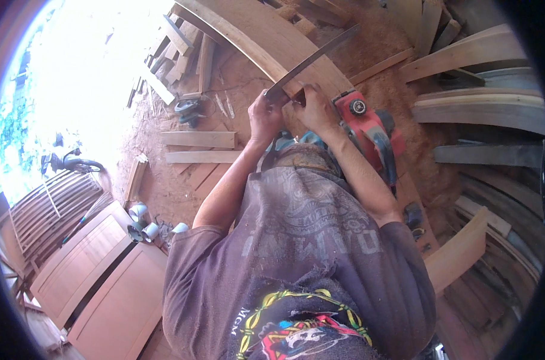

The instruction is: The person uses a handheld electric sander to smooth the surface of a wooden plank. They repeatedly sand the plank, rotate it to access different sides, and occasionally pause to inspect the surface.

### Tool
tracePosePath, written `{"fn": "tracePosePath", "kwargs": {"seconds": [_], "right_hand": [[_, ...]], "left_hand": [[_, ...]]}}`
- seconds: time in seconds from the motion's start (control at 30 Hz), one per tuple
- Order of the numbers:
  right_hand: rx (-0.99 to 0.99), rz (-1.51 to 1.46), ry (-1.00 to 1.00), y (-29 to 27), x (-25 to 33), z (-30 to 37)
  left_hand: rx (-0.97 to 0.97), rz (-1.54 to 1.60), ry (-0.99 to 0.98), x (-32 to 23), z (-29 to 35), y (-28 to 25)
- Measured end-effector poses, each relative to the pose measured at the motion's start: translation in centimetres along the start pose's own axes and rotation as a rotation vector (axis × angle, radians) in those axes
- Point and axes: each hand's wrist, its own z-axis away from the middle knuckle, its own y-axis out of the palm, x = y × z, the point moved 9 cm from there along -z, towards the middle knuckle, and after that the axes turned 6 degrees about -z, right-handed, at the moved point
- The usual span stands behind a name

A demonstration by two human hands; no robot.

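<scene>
My left hand point(266, 120) is closed on the near end of a long, thin, dark metal strip point(320, 54), straight like a ruler or a square's blade. The strip slants up and to the right across a wide wooden plank point(248, 36). Close beside it, my right hand point(315, 111) has its fingers curled together at the plank's near end. Whatever those fingers hold, if anything, is hidden. Just right of my right wrist rests a red electric hand planer point(368, 123) with a dark knob and handle.
Curved wooden boards point(482, 111) are stacked along the right side. Offcuts point(176, 57) lie beyond on the left, near a dark power tool point(189, 111). Two panelled doors point(119, 294) lie at the lower left. Sawdust covers the ground point(236, 72).
</scene>
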Motion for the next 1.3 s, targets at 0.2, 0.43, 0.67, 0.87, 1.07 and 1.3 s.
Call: {"fn": "tracePosePath", "kwargs": {"seconds": [0.2, 0.43, 0.67, 0.87, 1.07, 1.3], "right_hand": [[-0.133, 0.000, -0.180, -5.0, 5.3, 3.0], [-0.274, 0.262, 0.016, -17.0, 4.5, 9.7], [0.019, -0.288, 0.531, -15.0, -3.8, 12.0], [0.097, -0.484, 0.593, -13.9, -3.5, 12.3], [0.144, -0.679, 0.474, -14.5, 3.3, 10.3], [0.285, -0.502, 0.560, -10.9, 6.5, 6.9]], "left_hand": [[0.026, -0.008, -0.046, 1.1, -0.7, -0.1], [0.025, 0.040, -0.065, 2.0, -1.1, -0.2], [-0.103, 0.530, -0.206, 4.1, -1.9, -2.1], [-0.556, 0.459, -0.310, 4.3, -3.7, -13.6], [-0.566, 0.489, -0.465, 12.9, -2.9, -14.1], [-0.065, 0.886, -0.800, 12.6, -2.2, 1.7]]}}
